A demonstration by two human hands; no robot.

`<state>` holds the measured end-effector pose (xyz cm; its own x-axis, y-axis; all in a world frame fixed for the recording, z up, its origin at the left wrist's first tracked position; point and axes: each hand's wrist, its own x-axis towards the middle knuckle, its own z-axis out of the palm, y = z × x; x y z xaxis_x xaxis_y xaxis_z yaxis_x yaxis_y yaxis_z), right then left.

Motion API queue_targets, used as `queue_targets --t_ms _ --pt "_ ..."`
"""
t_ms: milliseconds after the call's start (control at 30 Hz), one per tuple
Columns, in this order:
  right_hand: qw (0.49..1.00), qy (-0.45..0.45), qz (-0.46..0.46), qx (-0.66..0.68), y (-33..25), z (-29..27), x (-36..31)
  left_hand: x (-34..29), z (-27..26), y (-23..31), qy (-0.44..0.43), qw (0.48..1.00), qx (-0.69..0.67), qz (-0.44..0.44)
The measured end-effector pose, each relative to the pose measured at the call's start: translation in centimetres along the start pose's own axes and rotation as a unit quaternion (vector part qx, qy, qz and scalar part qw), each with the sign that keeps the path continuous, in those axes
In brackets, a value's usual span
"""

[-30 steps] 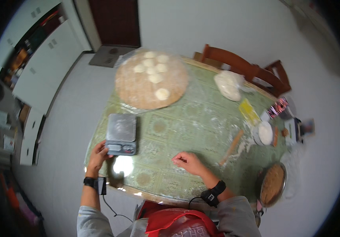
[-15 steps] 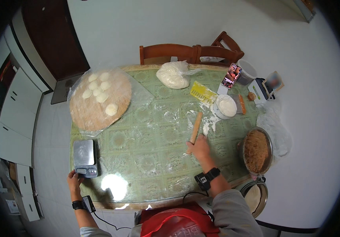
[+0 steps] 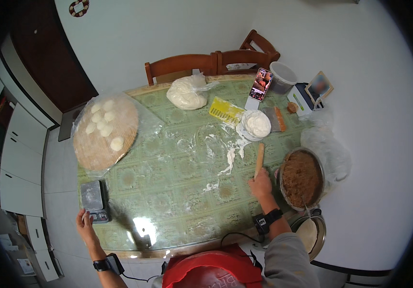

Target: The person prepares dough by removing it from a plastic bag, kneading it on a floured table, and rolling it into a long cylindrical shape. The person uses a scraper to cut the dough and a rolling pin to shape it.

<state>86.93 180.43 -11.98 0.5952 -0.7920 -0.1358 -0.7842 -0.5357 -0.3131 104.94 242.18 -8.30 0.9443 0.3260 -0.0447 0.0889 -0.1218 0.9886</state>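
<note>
Your right hand [image 3: 262, 185] is closed around the near end of a wooden rolling pin [image 3: 259, 160], which lies on the floured bench [image 3: 168, 192] pointing away from you. Your left hand [image 3: 85, 224] rests with loose, spread fingers against the near edge of a small grey kitchen scale [image 3: 93, 200] at the left corner; it grips nothing.

Judging by its look, the pin is light, stiff and dry, dusted with flour, so it may slide in your palm. Hold it at the thicker middle rather than at the tapered end if you want control.

Just right of the pin sits a metal bowl of brown filling [image 3: 302, 178], probably heavy and sticky. Beyond the pin, a white mound of dough or flour in a bowl [image 3: 255, 125] looks soft. Left of that lies a flat yellow packet [image 3: 226, 112] with dark print, and farther back a clear plastic bag of pale dough [image 3: 185, 93], slack and slippery. A phone [image 3: 261, 84] stands upright with a lit screen, near a dark tub [image 3: 282, 78] and a small framed picture [image 3: 319, 86]. At far left a round board [image 3: 104, 134] carries pale dough pieces, soft and easily dented.
</note>
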Motion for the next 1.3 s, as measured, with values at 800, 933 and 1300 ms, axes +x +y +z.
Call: queue_targets --t_ms 800,933,1300 --pt "0.956 -0.025 -0.273 0.104 -3.1 -12.3 -2.2 -6.8 16.3 4.7 -0.268 0.962 -0.056 -0.001" --pt "0.972 -0.034 -0.195 0.125 -4.8 -11.5 2.5 -6.9 16.4 6.5 -0.272 0.959 -0.081 0.016" --pt "0.953 0.079 -0.286 0.065 -7.3 -10.6 17.4 -3.7 16.5 7.8 -0.179 0.964 -0.196 -0.027"
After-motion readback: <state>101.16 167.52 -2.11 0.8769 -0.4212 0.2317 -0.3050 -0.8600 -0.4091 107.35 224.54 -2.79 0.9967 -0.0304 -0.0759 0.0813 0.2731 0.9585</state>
